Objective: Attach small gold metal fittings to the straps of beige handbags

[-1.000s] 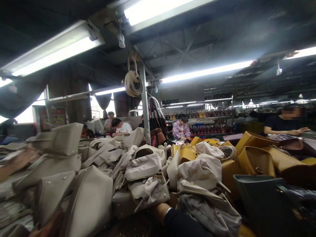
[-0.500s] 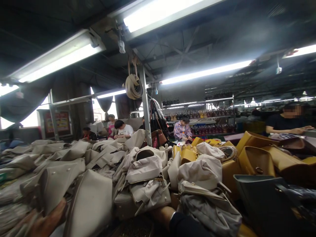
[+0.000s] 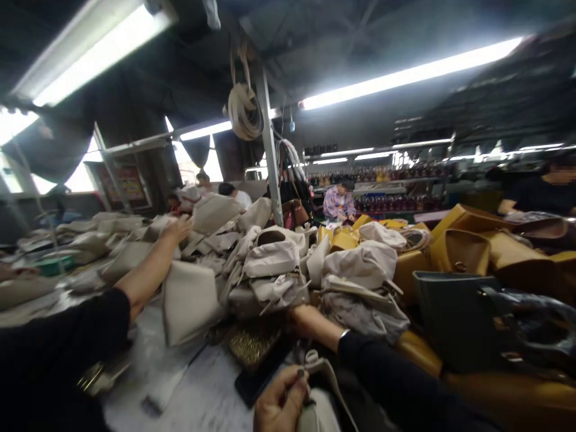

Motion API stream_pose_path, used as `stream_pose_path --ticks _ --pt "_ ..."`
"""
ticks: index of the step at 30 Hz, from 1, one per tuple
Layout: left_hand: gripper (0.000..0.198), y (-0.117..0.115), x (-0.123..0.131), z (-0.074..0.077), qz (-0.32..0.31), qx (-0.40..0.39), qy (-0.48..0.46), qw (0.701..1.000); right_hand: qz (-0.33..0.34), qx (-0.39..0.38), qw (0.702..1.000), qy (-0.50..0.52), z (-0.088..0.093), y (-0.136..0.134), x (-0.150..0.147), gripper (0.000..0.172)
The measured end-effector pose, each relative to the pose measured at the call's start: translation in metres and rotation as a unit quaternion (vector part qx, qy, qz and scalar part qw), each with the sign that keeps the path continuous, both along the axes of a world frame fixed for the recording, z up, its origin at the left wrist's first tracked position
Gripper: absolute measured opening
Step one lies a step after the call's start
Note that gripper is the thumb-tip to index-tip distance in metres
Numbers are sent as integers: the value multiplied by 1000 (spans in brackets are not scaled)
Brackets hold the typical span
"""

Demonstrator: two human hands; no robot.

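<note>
At the bottom centre, my left hand (image 3: 279,403) is closed, thumb against forefinger. It pinches a beige bag part (image 3: 317,414) with a curling strap (image 3: 330,378); a small dark piece (image 3: 300,373) shows at the fingertips. My right hand (image 3: 306,321), below a black sleeve, reaches forward under the edge of a beige backpack (image 3: 272,261). Its fingers are blurred and mostly hidden. Left of it lies a dark tray of small brass-coloured metal pieces (image 3: 252,348). A dark flat object (image 3: 247,387) lies just in front of the tray.
From the left, a co-worker's bare forearm (image 3: 155,270) reaches into the piled beige bags (image 3: 191,294). Yellow bags (image 3: 463,252) and a dark green bag (image 3: 454,318) crowd the right. A metal post (image 3: 270,162) rises behind the pile. Other people sit farther back.
The view has tipped downward, bringing my left hand and the metal pieces into sight. The co-worker's forearm now extends across the left of the pile. My right arm still reaches under the backpack.
</note>
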State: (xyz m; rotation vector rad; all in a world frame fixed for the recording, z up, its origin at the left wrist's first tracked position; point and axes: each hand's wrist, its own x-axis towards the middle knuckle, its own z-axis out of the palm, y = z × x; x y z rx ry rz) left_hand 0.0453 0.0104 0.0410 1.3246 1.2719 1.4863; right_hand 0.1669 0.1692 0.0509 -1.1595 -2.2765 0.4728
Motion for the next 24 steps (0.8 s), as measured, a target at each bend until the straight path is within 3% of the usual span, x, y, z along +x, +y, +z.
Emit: stream_pose_path --ticks 3,7,11,15,18,24 --pt "34 -7 2 -18 -38 -55 2 998 13 -84 993 81 -12 -20 24 19" --pt "25 -3 3 -14 -62 -89 -6 994 22 -152 961 228 -6 -60 68 31" --pt "23 -5 13 1 -62 -119 -14 991 -46 -230 843 484 -2 -116 96 33" --pt "23 -10 22 6 -65 -105 25 992 -107 -272 771 566 -18 -151 90 37" --pt "24 -12 27 5 -71 -80 67 992 -98 -281 757 582 -30 -161 81 36" --pt "26 -18 35 9 -62 -68 121 988 -70 -263 764 585 -40 -168 71 32"
